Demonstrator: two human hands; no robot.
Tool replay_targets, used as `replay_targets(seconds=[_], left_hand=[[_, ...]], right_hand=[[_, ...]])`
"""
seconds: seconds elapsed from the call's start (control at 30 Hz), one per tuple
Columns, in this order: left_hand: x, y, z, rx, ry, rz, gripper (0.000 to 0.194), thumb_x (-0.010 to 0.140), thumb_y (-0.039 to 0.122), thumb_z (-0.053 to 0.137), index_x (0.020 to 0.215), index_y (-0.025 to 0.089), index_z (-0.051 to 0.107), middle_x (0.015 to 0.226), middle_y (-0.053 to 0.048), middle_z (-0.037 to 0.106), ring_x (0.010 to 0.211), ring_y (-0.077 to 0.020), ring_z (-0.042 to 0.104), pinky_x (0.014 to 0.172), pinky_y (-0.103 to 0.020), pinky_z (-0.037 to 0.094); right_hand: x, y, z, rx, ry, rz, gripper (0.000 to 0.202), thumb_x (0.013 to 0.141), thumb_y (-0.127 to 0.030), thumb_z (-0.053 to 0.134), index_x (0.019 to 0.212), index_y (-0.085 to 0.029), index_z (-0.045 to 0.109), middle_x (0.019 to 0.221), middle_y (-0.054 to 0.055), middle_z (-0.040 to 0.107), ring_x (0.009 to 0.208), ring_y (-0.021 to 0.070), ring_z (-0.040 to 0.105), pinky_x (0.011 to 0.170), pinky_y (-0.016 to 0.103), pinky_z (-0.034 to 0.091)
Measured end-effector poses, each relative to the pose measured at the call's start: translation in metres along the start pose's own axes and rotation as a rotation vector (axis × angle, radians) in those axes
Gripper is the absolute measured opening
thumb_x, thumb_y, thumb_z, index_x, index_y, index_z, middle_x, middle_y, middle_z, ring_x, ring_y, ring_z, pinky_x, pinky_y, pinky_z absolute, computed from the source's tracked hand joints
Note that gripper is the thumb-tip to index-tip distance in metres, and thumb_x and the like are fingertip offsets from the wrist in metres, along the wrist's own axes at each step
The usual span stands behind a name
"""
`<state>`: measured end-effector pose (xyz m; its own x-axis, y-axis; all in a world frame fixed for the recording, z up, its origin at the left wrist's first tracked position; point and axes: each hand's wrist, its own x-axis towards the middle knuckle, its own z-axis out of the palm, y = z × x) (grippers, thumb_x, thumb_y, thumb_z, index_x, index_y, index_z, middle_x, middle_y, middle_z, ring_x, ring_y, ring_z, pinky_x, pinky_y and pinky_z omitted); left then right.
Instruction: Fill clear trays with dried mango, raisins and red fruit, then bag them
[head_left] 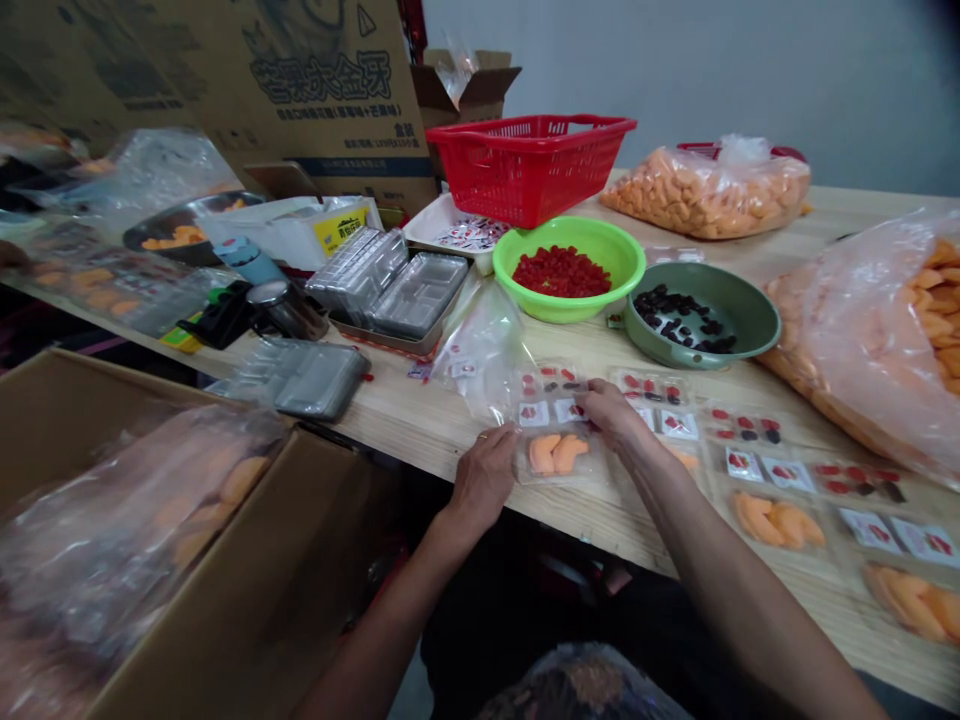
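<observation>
At the center of the frame, the left hand (486, 472) and right hand (609, 410) are pinching opposite sides of a clear plastic tray (556, 425) holding orange curved pieces, printed packets and red and dark bits. It is lying near the table's front edge, bare pale wood (409, 405) stretching leftward. Filled trays (772, 470) are crowding the right. Beyond, a smooth round green bowl (568, 270) and a darker bowl (701, 315) are standing before a latticed red basket (529, 165), upper center.
</observation>
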<state>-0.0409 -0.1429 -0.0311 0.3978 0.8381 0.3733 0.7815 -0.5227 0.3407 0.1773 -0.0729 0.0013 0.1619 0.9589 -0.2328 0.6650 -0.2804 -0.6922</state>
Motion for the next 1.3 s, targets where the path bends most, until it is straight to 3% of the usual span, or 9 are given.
replay_targets(seconds=[0.13,0.27,0.43,0.53,0.6,0.8,1.0,1.13,1.3], left_hand=[[0.014,-0.008,-0.020,0.048,0.160,-0.055,0.050,0.085,-0.005,0.041,0.123,0.015,0.066,0.126,-0.011,0.069,0.118,-0.0220,0.066,0.102,-0.037,0.058],[0.027,-0.014,-0.042,0.220,0.311,-0.095,0.046,0.089,-0.002,0.043,0.129,0.010,0.063,0.128,-0.015,0.067,0.121,-0.0279,0.061,0.105,-0.043,0.055],[0.027,-0.006,-0.030,0.240,0.177,0.043,0.048,0.090,-0.002,0.044,0.134,0.009,0.059,0.136,-0.015,0.064,0.122,-0.0281,0.060,0.104,-0.042,0.055],[0.027,0.003,-0.018,0.113,0.106,0.154,0.049,0.092,-0.001,0.042,0.137,0.010,0.056,0.139,-0.015,0.062,0.127,-0.0246,0.059,0.109,-0.041,0.053],[0.029,0.006,-0.018,0.022,0.090,0.220,0.050,0.093,0.000,0.040,0.140,0.011,0.053,0.141,-0.016,0.059,0.131,-0.0234,0.056,0.111,-0.042,0.051],[0.032,0.001,-0.035,-0.133,0.094,0.398,0.058,0.091,-0.004,0.037,0.146,0.013,0.045,0.143,-0.019,0.056,0.137,-0.0236,0.052,0.109,-0.044,0.054],[0.023,-0.007,-0.035,-0.132,-0.066,0.470,0.079,0.080,-0.010,0.036,0.155,0.014,0.031,0.151,-0.021,0.048,0.147,-0.0270,0.040,0.114,-0.050,0.049],[0.017,-0.010,-0.033,-0.159,-0.141,0.460,0.084,0.077,-0.011,0.035,0.157,0.012,0.026,0.156,-0.023,0.040,0.152,-0.0282,0.032,0.118,-0.051,0.044],[0.012,-0.002,-0.025,-0.076,-0.019,0.408,0.072,0.089,-0.006,0.034,0.158,0.010,0.022,0.157,-0.025,0.038,0.153,-0.0301,0.027,0.118,-0.051,0.045]], right_hand=[[-0.006,-0.007,-0.005,0.318,-0.110,0.068,0.022,0.079,-0.017,0.052,0.096,-0.011,0.065,0.070,0.006,0.063,0.053,0.0127,0.052,0.047,0.022,0.040],[-0.023,0.004,-0.035,0.731,-0.264,0.146,0.019,0.070,-0.017,0.066,0.090,-0.014,0.066,0.066,0.000,0.057,0.049,0.0085,0.043,0.041,0.019,0.033],[-0.058,0.025,-0.070,0.850,-0.606,0.171,0.037,0.066,-0.025,0.085,0.099,-0.017,0.071,0.071,-0.002,0.057,0.049,0.0046,0.037,0.040,0.017,0.024],[-0.076,0.027,-0.067,0.779,-0.857,0.154,0.041,0.067,-0.031,0.086,0.103,-0.015,0.073,0.075,0.000,0.060,0.052,0.0045,0.037,0.041,0.017,0.020],[-0.080,0.027,-0.059,0.758,-0.933,0.163,0.040,0.068,-0.031,0.085,0.102,-0.013,0.074,0.076,0.000,0.059,0.054,0.0045,0.038,0.042,0.017,0.019],[-0.070,0.031,-0.057,0.772,-0.689,0.287,0.046,0.064,-0.021,0.083,0.108,-0.014,0.074,0.079,0.000,0.063,0.057,0.0048,0.044,0.042,0.015,0.027],[-0.073,0.026,-0.056,0.723,-0.511,0.349,0.046,0.073,-0.017,0.071,0.119,-0.016,0.071,0.106,0.007,0.072,0.062,0.0078,0.054,0.046,0.016,0.038],[-0.077,0.021,-0.049,0.657,-0.393,0.332,0.047,0.078,-0.021,0.069,0.125,-0.022,0.068,0.104,0.004,0.073,0.063,0.0087,0.054,0.048,0.018,0.039],[-0.080,0.007,-0.036,0.710,-0.295,0.332,0.050,0.078,-0.019,0.065,0.128,-0.022,0.066,0.091,0.002,0.070,0.063,0.0095,0.055,0.052,0.019,0.040]])
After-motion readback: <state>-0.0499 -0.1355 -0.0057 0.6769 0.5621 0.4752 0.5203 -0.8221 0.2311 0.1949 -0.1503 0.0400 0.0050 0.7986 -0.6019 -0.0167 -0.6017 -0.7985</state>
